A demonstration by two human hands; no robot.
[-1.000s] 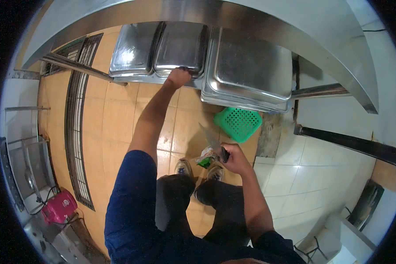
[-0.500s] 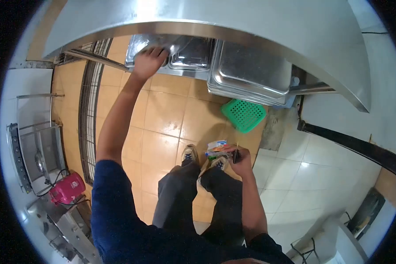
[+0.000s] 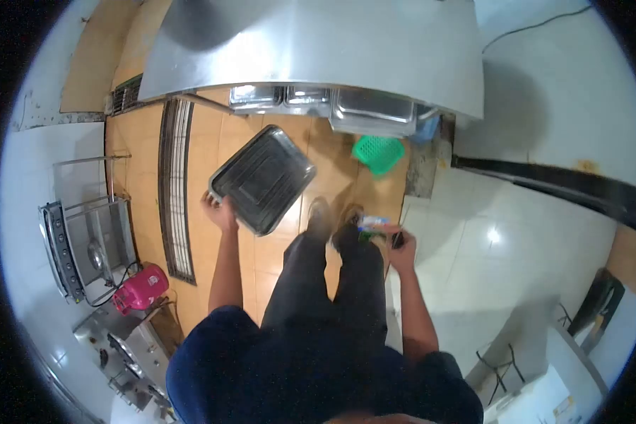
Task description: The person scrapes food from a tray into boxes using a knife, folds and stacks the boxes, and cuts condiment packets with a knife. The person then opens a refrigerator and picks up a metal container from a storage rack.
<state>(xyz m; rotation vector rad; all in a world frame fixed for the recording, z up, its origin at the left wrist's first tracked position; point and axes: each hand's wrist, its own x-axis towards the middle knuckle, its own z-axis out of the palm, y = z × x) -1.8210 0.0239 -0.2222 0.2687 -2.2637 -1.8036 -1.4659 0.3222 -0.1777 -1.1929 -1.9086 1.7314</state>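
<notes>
My left hand (image 3: pixel 222 212) grips a rectangular metal tray (image 3: pixel 265 180) by its near left edge. The tray is dark inside, has a shiny rim, and tilts in the air above the floor, left of my legs. My right hand (image 3: pixel 403 253) is closed by my right knee on a small plastic packet (image 3: pixel 374 225) with white, blue and green on it. A small dark object (image 3: pixel 398 241) shows at the fingers of that hand; its kind is unclear.
Ahead is a steel counter (image 3: pixel 318 49) whose lower shelf bears stacked metal trays (image 3: pixel 374 107). Below them a green basket (image 3: pixel 378 154) stands on the floor. A floor drain grate (image 3: pixel 175 191) and a pink gas cylinder (image 3: pixel 141 288) lie left; a black bar (image 3: pixel 544 185) runs along the right.
My left hand has come back from the shelf with the metal tray in its grip. The view has drawn back from the counter. My right hand still holds the packet.
</notes>
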